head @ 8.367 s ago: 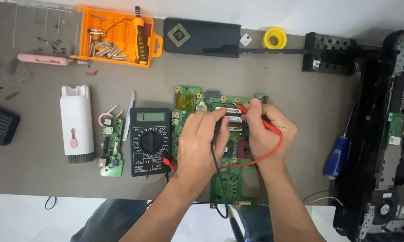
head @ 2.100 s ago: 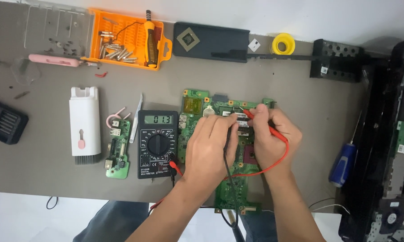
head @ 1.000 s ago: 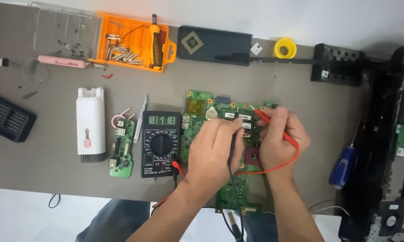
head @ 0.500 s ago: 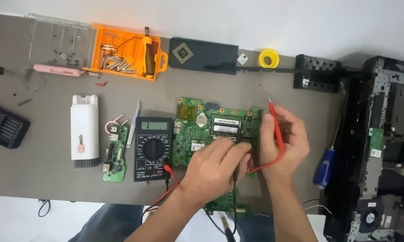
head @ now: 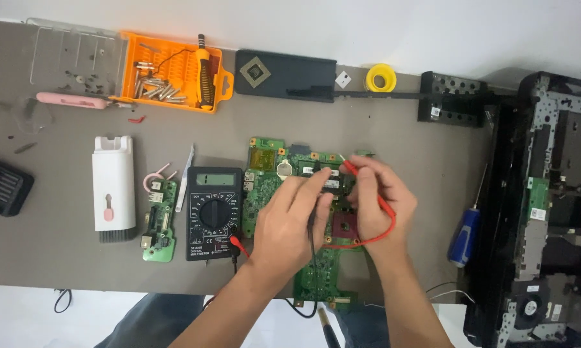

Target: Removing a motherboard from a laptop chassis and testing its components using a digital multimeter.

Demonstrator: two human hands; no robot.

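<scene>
Together two hands, left hand (head: 290,219) pinching one black probe (head: 312,216), right hand (head: 377,200) gripping one red probe (head: 368,187), one green board (head: 290,193), one multimeter (head: 214,212)

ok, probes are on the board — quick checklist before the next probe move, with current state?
1. Red probe gripped in right hand: ok.
2. Black probe in left hand: cannot tell, the tip is hidden under the fingers; only its black lead shows.
3. Both tips seated on the green circuit board: cannot tell.
4. Leads plugged into the multimeter: red plug is in, ok; black one cannot tell.
5. Meter display readable: not ok, too blurred.
6. Board flat on the grey table: ok.
</scene>
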